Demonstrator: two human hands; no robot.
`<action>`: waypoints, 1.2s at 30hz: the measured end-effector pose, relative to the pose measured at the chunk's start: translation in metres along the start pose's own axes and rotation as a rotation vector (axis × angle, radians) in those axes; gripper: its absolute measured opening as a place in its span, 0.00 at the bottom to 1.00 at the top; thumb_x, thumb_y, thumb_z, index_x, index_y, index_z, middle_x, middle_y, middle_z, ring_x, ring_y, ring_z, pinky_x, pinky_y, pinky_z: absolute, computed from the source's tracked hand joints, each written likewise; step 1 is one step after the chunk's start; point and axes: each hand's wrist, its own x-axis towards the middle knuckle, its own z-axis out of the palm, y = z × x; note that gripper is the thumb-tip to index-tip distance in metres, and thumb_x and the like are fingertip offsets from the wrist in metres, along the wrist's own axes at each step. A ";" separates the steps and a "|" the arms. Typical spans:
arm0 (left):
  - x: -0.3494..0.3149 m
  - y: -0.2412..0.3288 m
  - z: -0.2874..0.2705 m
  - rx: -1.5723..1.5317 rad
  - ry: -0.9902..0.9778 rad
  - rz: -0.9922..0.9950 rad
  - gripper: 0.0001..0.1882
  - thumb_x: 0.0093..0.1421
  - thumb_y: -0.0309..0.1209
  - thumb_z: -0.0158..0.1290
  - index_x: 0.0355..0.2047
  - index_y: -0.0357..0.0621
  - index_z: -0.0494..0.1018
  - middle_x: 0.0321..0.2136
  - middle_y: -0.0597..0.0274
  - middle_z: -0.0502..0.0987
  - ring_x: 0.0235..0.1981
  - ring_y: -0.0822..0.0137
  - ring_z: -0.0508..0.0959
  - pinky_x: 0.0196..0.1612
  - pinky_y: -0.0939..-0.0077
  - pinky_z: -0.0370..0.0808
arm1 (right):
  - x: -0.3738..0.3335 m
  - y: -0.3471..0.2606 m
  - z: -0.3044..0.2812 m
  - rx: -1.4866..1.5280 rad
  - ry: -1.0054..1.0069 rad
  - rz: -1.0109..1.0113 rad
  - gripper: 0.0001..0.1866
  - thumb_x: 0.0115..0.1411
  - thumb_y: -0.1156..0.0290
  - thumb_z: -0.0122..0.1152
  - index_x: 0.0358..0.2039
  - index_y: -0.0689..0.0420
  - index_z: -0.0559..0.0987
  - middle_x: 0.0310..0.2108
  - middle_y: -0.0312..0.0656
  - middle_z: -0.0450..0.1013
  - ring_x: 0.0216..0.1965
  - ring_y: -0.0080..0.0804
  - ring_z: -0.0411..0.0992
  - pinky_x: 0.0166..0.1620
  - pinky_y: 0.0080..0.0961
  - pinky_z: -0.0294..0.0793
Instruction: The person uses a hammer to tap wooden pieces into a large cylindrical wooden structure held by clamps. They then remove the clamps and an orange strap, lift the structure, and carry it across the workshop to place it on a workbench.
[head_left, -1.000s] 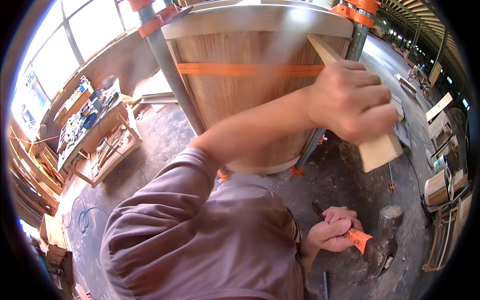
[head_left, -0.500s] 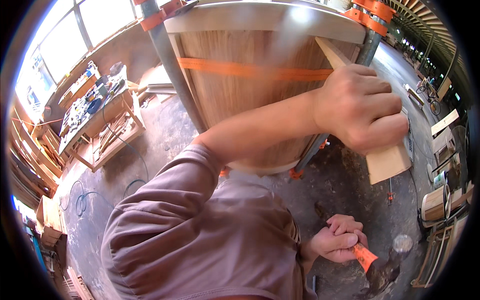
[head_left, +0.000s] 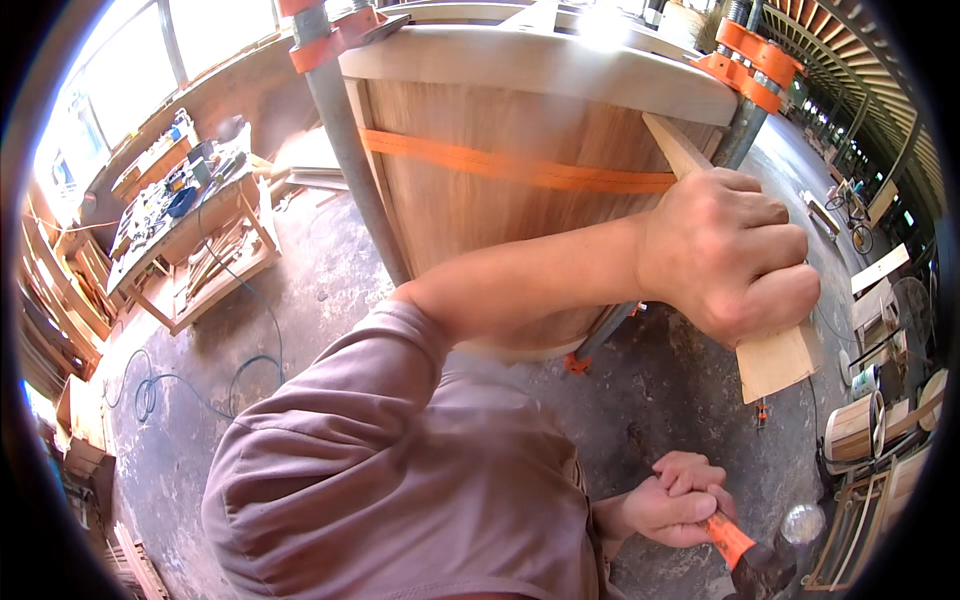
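Note:
My left hand (head_left: pixel 735 260) reaches across to the right, its fist wrapped round a pale wooden strip (head_left: pixel 778 365). The strip's narrow far end lies against the right side of a framed wooden panel piece (head_left: pixel 470 225); its wide end sticks out below my fist. Lower right, my right hand (head_left: pixel 682 500) is closed on a hammer (head_left: pixel 730 541) with orange on its handle and a shiny round face. An orange strap (head_left: pixel 520 170) crosses the panel. Grey pipe clamps with orange jaws stand at its left (head_left: pixel 340 130) and right (head_left: pixel 745 75).
At left stands a workbench (head_left: pixel 190 215) covered with tools, with wood offcuts on its lower shelf. A blue-green hose (head_left: pixel 150 395) lies coiled on the floor. Lumber (head_left: pixel 60 290) leans at the far left. A wooden bucket (head_left: pixel 853 432) and frames stand at right.
The view has shifted slightly, so the panel and clamps sit a little lower and further right. Both hands keep their holds, the left fist still round the strip and the right on the hammer.

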 end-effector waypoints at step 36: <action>-0.029 0.092 -0.049 -0.174 -0.687 -1.109 0.14 0.46 0.32 0.62 0.35 0.46 0.76 0.33 0.57 0.77 0.34 0.55 0.78 0.37 0.61 0.73 | 0.266 0.174 0.057 -0.161 -0.769 -0.186 0.22 0.67 0.64 0.42 0.55 0.62 0.73 0.55 0.54 0.70 0.54 0.49 0.70 0.57 0.41 0.67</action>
